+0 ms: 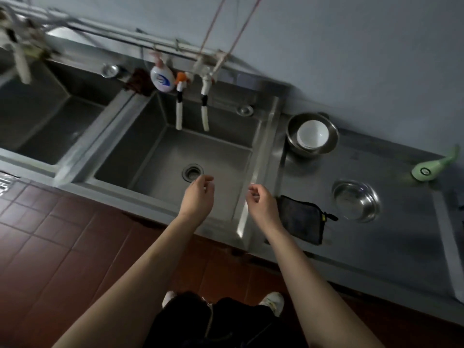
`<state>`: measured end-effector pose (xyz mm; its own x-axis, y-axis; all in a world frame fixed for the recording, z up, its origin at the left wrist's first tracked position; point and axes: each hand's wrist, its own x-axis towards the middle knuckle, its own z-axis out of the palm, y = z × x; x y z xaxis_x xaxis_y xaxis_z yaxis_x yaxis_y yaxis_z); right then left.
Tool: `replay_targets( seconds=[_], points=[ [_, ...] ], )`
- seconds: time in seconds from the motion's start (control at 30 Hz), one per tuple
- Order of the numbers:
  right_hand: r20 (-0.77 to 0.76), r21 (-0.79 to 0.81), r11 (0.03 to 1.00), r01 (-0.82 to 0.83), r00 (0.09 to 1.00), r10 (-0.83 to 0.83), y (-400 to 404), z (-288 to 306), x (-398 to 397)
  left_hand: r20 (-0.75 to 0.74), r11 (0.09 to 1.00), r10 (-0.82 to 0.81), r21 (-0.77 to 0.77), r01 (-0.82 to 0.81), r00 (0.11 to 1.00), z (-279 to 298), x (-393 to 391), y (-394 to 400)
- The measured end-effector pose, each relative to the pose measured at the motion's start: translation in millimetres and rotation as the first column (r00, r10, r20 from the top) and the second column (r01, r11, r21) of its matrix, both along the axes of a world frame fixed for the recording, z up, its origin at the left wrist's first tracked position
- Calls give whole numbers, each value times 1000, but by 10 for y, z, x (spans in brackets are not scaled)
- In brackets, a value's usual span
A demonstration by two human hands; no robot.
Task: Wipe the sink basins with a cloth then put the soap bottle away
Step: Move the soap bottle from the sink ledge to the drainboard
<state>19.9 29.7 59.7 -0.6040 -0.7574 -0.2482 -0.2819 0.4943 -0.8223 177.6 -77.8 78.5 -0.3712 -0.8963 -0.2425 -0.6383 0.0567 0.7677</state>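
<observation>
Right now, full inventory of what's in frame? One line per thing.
sink basins: 2, steel, centre and left
soap bottle: 1, white, ledge behind centre basin
dark red cloth: 1, ledge, left of soap bottle
tap hoses: 2, white, hanging over centre basin
grey cloth: 1, counter front, right of basin
steel bowl: 1, counter back, holds white bowl
steel dish: 1, counter
green bottle: 1, lying far right
left hand: empty, above basin
right hand: empty, above basin rim
</observation>
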Motion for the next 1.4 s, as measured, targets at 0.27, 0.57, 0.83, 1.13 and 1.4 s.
replay_targets(
  seconds=[0.27,0.57,0.83,1.13,1.4],
  points=[
    [-38,-32,994,-101,994,100,-1060,336,1286,-86,987,138,-66,-143,987,432,1267,-859],
    [-56,-104,980,-172,984,167,-2306,506,1728,-115,965,247,-55,-255,962,594,1750,-1882],
    [31,-116,978,-171,984,176,-3487,503,1701,-74,964,258,-40,-261,963,604,1732,-3011],
    [101,-69,984,-164,980,171,-4433,423,1555,-83,969,246,35,-244,966,410,1522,-3975],
    [121,10,1000,4,993,-6,-5509,177,1296,-44,990,114,94,-109,993,176,1117,-5211]
  ],
)
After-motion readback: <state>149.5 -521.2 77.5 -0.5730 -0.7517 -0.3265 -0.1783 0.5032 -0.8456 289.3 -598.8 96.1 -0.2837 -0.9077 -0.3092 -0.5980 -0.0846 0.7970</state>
